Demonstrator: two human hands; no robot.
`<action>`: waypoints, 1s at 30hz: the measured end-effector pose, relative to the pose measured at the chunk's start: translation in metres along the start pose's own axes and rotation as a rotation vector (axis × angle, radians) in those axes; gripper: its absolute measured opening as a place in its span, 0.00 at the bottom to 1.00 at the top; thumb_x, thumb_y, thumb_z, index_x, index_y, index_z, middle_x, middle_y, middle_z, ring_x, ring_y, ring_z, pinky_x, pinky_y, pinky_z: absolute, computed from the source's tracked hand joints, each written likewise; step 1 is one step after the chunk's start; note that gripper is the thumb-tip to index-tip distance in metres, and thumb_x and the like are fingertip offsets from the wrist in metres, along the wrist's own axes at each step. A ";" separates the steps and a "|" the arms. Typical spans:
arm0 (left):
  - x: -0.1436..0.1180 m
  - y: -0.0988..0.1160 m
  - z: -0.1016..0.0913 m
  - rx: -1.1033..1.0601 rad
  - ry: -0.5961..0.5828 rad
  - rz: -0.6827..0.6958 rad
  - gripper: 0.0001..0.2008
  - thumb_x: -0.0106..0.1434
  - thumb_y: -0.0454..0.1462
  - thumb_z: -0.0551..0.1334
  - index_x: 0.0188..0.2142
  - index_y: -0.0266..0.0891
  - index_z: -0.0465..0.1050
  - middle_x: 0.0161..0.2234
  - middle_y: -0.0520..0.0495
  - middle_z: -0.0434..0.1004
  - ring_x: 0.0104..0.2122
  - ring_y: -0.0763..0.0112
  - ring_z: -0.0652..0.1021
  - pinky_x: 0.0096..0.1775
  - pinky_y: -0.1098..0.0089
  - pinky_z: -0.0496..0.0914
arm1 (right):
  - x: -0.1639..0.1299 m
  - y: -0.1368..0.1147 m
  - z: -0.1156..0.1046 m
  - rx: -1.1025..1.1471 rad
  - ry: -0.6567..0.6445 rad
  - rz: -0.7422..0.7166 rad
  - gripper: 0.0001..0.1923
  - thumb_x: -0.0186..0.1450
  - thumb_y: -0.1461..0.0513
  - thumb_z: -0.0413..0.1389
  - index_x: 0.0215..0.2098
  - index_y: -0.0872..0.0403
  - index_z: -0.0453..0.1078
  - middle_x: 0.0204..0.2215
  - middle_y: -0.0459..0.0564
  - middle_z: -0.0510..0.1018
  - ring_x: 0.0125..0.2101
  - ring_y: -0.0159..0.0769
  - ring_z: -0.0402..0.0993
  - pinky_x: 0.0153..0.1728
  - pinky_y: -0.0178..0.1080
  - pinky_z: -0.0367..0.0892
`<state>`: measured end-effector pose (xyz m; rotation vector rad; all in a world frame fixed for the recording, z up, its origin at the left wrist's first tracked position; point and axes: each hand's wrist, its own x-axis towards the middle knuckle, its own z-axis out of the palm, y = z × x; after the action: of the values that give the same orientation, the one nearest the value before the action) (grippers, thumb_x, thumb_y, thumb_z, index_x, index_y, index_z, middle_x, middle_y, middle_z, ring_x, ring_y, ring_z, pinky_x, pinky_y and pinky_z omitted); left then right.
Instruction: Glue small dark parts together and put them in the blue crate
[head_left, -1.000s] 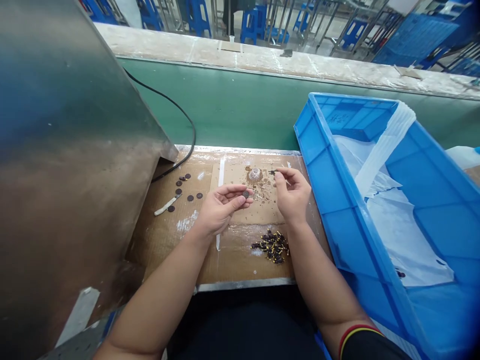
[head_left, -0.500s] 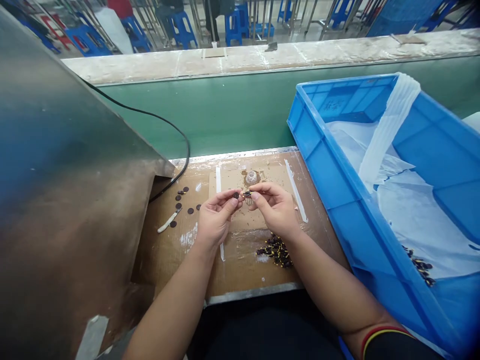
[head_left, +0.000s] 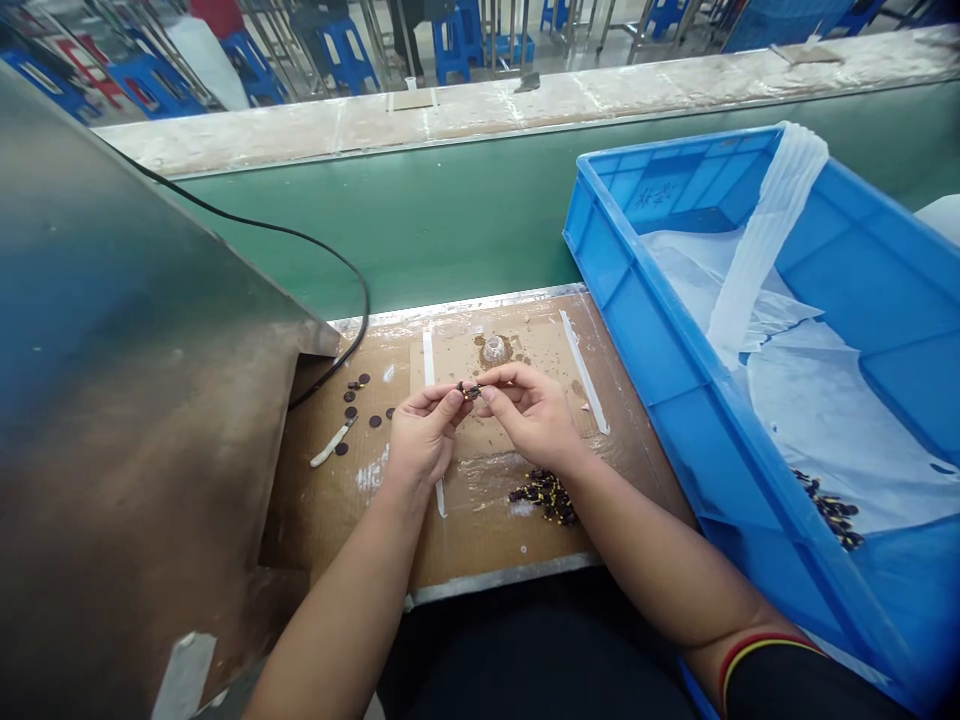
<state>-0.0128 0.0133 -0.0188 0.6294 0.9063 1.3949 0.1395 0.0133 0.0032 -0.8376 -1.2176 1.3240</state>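
Note:
My left hand pinches a small dark round disc between thumb and fingertips. Against it, my right hand pinches a small dark piece with yellow ends. The two parts touch or nearly touch, and fingertips partly cover both. Below my right hand lies a heap of dark-and-yellow pieces. Several loose dark discs are scattered left of my left hand, beside a knife with a white handle. Beyond my fingers, a clear domed piece sits on the cardboard.
A large blue crate stands at the right, with white sheeting and more dark pieces inside. A metal housing fills the left. A black cable curves past a green belt behind the work board.
My hands have drawn together, bringing the dark-and-yellow piece against the disc. The whole view has shifted slightly.

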 end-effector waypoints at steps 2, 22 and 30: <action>0.001 0.001 0.000 0.015 0.008 -0.021 0.14 0.48 0.37 0.79 0.33 0.37 0.81 0.37 0.43 0.82 0.37 0.69 0.82 0.43 0.73 0.77 | 0.000 0.000 0.000 -0.021 -0.002 -0.017 0.08 0.66 0.59 0.61 0.43 0.52 0.74 0.38 0.48 0.81 0.36 0.32 0.81 0.41 0.38 0.81; -0.001 0.006 -0.006 -0.066 -0.078 -0.116 0.14 0.50 0.42 0.78 0.32 0.42 0.79 0.36 0.51 0.82 0.35 0.78 0.80 0.41 0.78 0.76 | -0.001 -0.007 -0.002 -0.180 0.091 -0.131 0.09 0.66 0.59 0.61 0.45 0.51 0.76 0.39 0.49 0.80 0.39 0.34 0.78 0.40 0.40 0.78; -0.002 0.007 -0.006 -0.095 -0.062 -0.009 0.12 0.51 0.41 0.78 0.33 0.46 0.80 0.37 0.53 0.82 0.36 0.77 0.80 0.43 0.76 0.76 | -0.005 -0.008 0.005 -0.205 0.030 -0.191 0.09 0.65 0.62 0.62 0.44 0.48 0.78 0.40 0.48 0.82 0.41 0.36 0.79 0.39 0.41 0.78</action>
<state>-0.0216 0.0113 -0.0155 0.5927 0.7877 1.3943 0.1375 0.0067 0.0113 -0.8591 -1.3897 1.0424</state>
